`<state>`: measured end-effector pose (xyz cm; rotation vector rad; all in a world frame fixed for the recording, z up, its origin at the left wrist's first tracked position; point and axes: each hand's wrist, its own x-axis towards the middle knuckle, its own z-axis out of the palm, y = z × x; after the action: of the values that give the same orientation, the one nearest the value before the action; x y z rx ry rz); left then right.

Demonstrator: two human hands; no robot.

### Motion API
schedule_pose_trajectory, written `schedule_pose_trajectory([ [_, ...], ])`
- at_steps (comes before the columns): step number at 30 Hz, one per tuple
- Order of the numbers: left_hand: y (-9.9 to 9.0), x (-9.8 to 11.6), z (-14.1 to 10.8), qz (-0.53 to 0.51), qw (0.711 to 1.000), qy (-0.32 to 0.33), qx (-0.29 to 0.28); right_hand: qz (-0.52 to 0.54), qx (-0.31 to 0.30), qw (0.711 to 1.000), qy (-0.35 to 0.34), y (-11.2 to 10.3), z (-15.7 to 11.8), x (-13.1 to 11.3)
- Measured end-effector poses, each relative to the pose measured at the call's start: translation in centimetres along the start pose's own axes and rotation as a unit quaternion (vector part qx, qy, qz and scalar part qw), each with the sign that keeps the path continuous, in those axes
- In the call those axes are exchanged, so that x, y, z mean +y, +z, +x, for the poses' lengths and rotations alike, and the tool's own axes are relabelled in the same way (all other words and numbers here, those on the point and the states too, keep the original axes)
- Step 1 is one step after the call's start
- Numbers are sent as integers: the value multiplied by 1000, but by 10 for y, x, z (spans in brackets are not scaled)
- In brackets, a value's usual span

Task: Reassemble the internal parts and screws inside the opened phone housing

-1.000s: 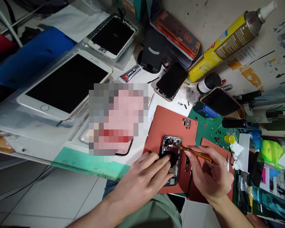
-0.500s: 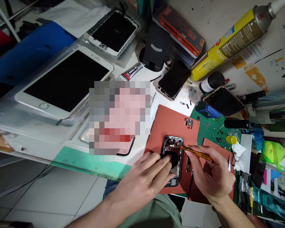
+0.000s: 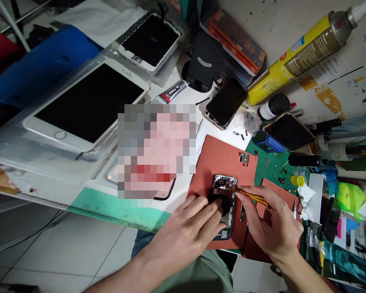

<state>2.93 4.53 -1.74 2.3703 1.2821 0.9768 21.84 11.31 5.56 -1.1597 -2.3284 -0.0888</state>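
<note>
An opened phone housing (image 3: 229, 217) with bare inner parts lies on a reddish-brown mat (image 3: 221, 151). Across its left side and middle rests my left hand (image 3: 190, 232), its bent fingers and thumb steadying the housing and covering part of the interior. My right hand (image 3: 270, 221) pinches a thin amber-handled brush (image 3: 253, 196), whose tip touches the parts near the housing's top end. Just right of the housing, a narrow circuit board (image 3: 242, 213) lies on the mat. A small metal part (image 3: 243, 159) sits near the mat's upper right corner.
Left are a white tablet (image 3: 90, 106), a blurred-out patch and a glue tube (image 3: 171, 92). Behind lie a dark-screened phone (image 3: 226, 102) and a yellow spray can (image 3: 293, 55). At right, a propped phone (image 3: 290, 131) stands over a green mat (image 3: 264, 165) with scattered small parts.
The view has shifted slightly, moving the scene a little to the right. The brush has moved slightly within my right hand's pinch; my left hand stays on the housing.
</note>
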Motion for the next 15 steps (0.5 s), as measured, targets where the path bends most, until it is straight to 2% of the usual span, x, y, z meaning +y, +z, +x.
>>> schedule_pose_trajectory([
  [6, 0, 0, 0, -4, 1000, -5, -1, -65, -18, 993, -94, -2, 15, 3],
  [11, 1, 0, -3, 0, 1000, 5, -14, 5, -109, 987, -116, -7, 23, 8],
  [15, 1, -1, -3, 11, 1000, 5, -14, 17, -140, 979, -144, -11, 28, 11],
])
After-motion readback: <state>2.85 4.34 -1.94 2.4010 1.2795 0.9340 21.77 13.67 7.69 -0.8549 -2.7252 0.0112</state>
